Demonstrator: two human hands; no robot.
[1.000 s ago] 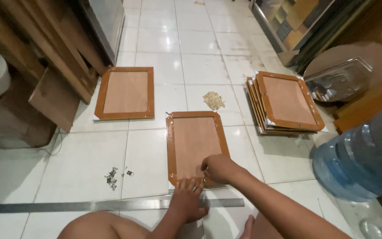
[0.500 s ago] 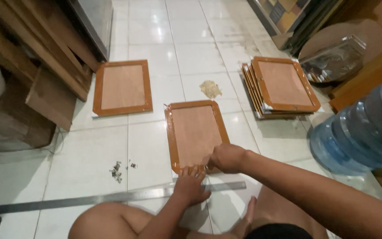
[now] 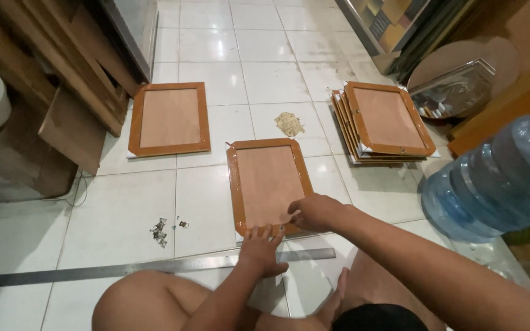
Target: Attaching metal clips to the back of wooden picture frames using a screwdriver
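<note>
Frame (image 3: 269, 185) flat on the floor (image 3: 118, 214); left hand (image 3: 262, 251) spread on its near edge, right hand (image 3: 315, 212) pinching the near-right corner.

Warm indoor light, fairly bright; soft glare on white floor tiles (image 3: 265, 79); wide-angle bending at edges; focus sharp.

Hidden: your hands cover the near edge of the middle frame (image 3: 269, 186); cut off: steel ruler (image 3: 124, 268) at left, water jug (image 3: 498, 178) at right | unclear: small bits (image 3: 161, 230) on floor
</note>
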